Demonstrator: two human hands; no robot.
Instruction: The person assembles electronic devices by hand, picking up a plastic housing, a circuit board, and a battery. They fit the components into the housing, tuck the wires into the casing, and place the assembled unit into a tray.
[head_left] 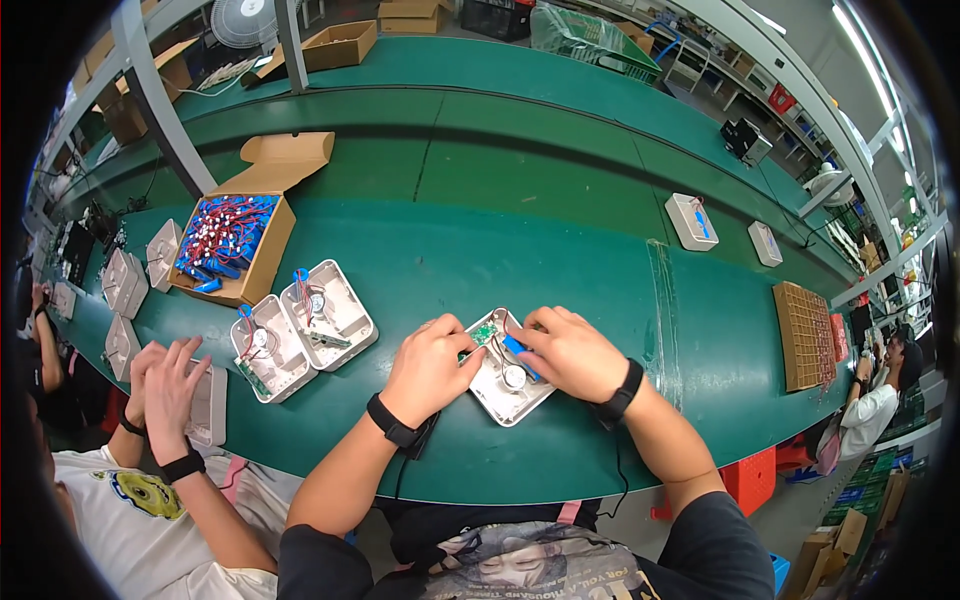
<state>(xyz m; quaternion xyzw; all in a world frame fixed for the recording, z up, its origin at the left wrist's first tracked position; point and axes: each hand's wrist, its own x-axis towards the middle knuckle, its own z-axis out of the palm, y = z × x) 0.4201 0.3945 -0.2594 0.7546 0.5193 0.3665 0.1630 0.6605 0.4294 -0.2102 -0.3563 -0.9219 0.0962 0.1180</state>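
In front of me a white plastic housing [508, 408] lies open on the green bench. My left hand [432, 368] is closed at its left side, thumb and fingers on a small green circuit board [485, 333]. From the right, my right hand [578, 352] curls over a blue cylindrical battery [514, 345] inside the housing; its fingertips are partly hidden. Between the hands sits a round speaker [514, 376] with thin wires. Just left, two more open housings [350, 342] stand side by side, holding boards, wires and blue batteries.
A cardboard box [272, 262] full of wired blue batteries stands at the left. A co-worker's hands [165, 390] are near other white housings [124, 284]. Beyond, white housings [690, 222] lie on the green belt [540, 150]. A brown divided tray [800, 335] is at the right.
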